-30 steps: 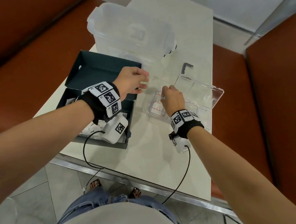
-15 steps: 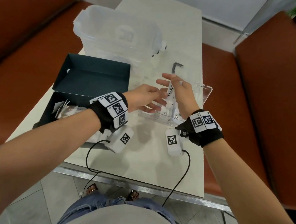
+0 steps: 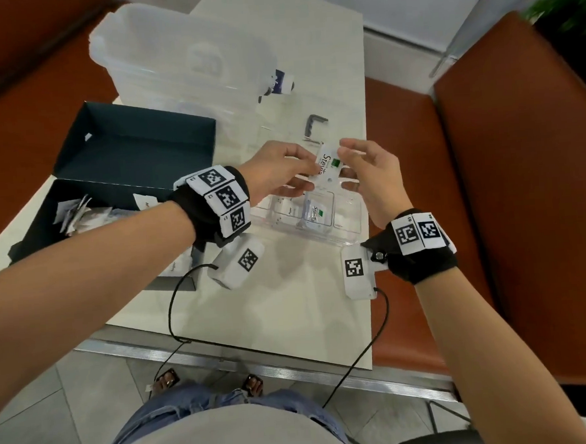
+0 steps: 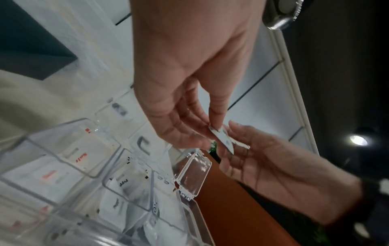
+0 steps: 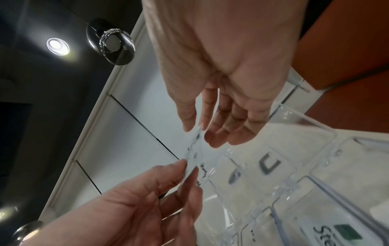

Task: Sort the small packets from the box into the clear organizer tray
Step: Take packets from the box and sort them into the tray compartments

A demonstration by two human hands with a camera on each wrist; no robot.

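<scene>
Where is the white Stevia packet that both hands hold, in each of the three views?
Head: the white Stevia packet sits centre, between the left hand and the right hand, above the clear organizer tray.
Left wrist: right of centre, edge-on.
Right wrist: centre, edge-on and blurred.
Shared landmark: the small dark bracket on the table.

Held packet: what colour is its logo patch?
Green, on the white packet; head view shows it best.

Black wristbands (image 3: 212,213), square-coded tags, jeans (image 3: 206,404)
</scene>
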